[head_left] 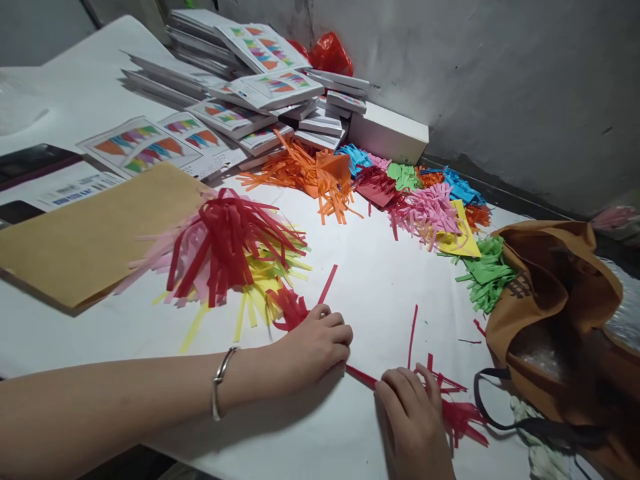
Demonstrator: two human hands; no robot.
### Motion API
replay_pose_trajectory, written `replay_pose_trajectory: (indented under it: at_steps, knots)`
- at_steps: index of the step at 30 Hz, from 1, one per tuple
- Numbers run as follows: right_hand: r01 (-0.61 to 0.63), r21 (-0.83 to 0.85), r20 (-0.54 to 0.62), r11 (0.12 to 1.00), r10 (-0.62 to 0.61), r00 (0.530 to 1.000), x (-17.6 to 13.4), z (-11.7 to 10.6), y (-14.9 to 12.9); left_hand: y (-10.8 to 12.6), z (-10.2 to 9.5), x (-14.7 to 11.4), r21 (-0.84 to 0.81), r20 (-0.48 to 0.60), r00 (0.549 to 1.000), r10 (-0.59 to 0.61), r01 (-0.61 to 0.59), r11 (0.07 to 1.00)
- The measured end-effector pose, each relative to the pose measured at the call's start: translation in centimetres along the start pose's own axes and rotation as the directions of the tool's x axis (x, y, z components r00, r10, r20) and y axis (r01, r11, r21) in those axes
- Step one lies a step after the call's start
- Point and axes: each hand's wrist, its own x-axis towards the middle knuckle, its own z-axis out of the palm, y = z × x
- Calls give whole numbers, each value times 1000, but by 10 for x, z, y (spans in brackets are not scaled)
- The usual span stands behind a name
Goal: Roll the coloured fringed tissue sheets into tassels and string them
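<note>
A red tissue-paper tassel (361, 377) lies low over the white table, stretched between my two hands. Its middle is drawn into a thin strand, and fringed ends spread out past each hand. My left hand (320, 340), with a silver bangle on the wrist, has its fingers curled round the left part. Fingers bent, my right hand (415, 417) grips the right part near the front edge. Beyond the left hand sits a heap of red fringe (230, 240) over pink and yellow paper fringe (260, 287). Loose red strips (413, 337) lie about the hands.
Fringed bundles in several colours, including orange (300, 167) and green (487, 273), curve along the back. Behind them are stacked printed packets (270, 87) and a white box (387, 132). A brown envelope (100, 233) lies left; a brown cloth bag (545, 267) stands right.
</note>
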Motion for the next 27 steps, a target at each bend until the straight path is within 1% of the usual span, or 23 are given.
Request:
replay_pose_trajectory:
  at_steps: [3,7,9,10,11,13,15,16,17,19,21,23,25,26,27]
  knots:
    - [-118,-8,-19,993,118,993,-1,3,-6,5,-2,2,55,41,998,-37,34,998]
    - [-243,-103,-60,964,238,969,8,10,-16,12,-1,10,134,110,984,-138,123,983]
    - [-301,-139,-91,944,290,953,13,13,-20,14,1,13,179,98,978,-182,163,970]
    - [-324,-148,-110,935,310,944,14,15,-21,14,1,13,201,83,981,-177,158,967]
    - [-333,-149,-127,931,316,940,16,16,-22,14,1,14,220,67,988,-143,125,968]
    - [-285,-116,-126,952,270,954,17,16,-24,13,2,12,245,36,999,9,-17,969]
    - [-181,-52,-93,982,176,980,18,15,-25,13,4,10,260,13,986,169,-166,951]
    - [-138,-22,-71,990,136,988,18,15,-25,13,6,10,265,3,975,221,-213,940]
    - [-110,-5,-49,994,109,993,19,14,-26,13,9,10,271,-10,969,249,-237,933]
    - [-84,-27,-8,996,83,996,22,14,-26,13,16,12,289,-25,964,264,-245,925]
    - [-59,-96,11,994,60,998,25,16,-25,14,19,15,292,-15,975,223,-209,933]
    - [-11,-169,-21,986,8,1000,30,17,-22,15,17,17,229,18,994,108,-109,967]
    - [61,-209,-82,976,-80,993,34,16,-18,18,6,17,62,46,998,-31,28,998]
    - [109,-224,-124,969,-139,982,35,13,-16,20,-1,16,-64,54,995,-86,89,994]
    - [157,-242,-172,957,-202,964,36,9,-15,22,-8,15,-209,71,989,-131,143,967]
